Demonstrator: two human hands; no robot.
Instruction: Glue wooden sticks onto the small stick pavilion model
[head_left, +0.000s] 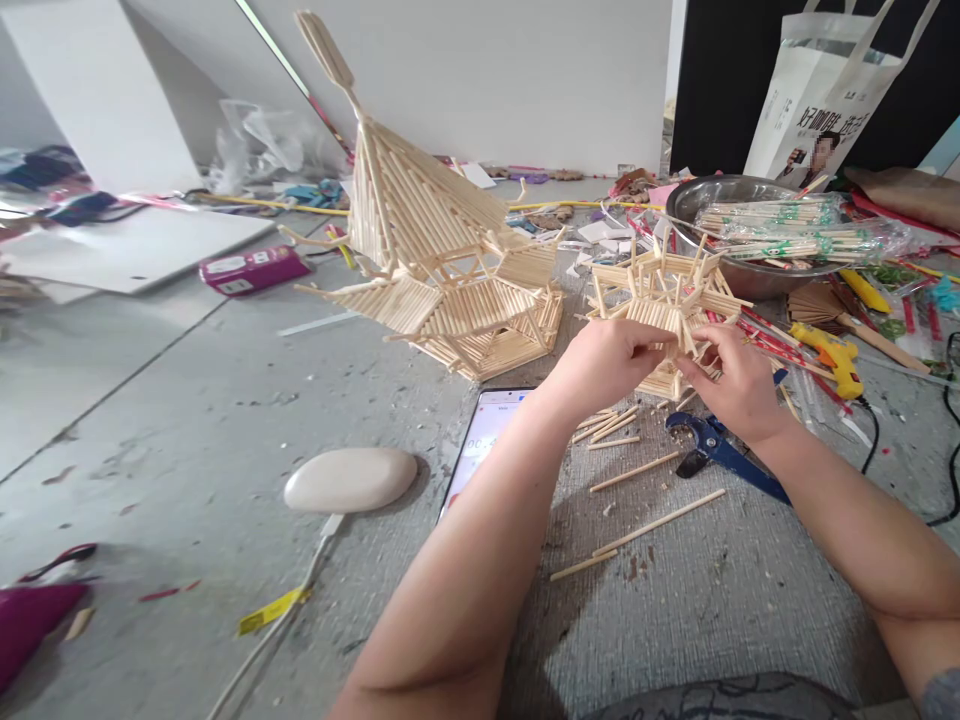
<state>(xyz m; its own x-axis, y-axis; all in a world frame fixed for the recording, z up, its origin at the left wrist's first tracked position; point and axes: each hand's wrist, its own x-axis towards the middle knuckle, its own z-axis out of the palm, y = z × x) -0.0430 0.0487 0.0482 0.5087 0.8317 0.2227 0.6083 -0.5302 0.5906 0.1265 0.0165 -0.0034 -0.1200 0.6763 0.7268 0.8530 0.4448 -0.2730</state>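
Both hands meet at the near side of a small wooden stick structure [652, 290], built of chopstick-like rods with several ends poking upward. My left hand [619, 350] has its thumb and fingers pinched together at the structure's front. Facing it, my right hand [731, 375] is also closed, fingertips almost touching the left ones. What lies between the fingertips is too small and covered to make out. Loose cut sticks [611, 425] lie just below the hands. Blue-handled cutters [724, 450] rest under my right wrist, and a yellow glue gun [829, 355] lies to the right.
A larger stick model [442, 250] with a pointed roof stands left of the small one. Behind on the right is a metal bowl [682, 205] with packaged chopsticks [810, 225]. A phone [480, 430] lies by my left forearm, near a white corded device [351, 479].
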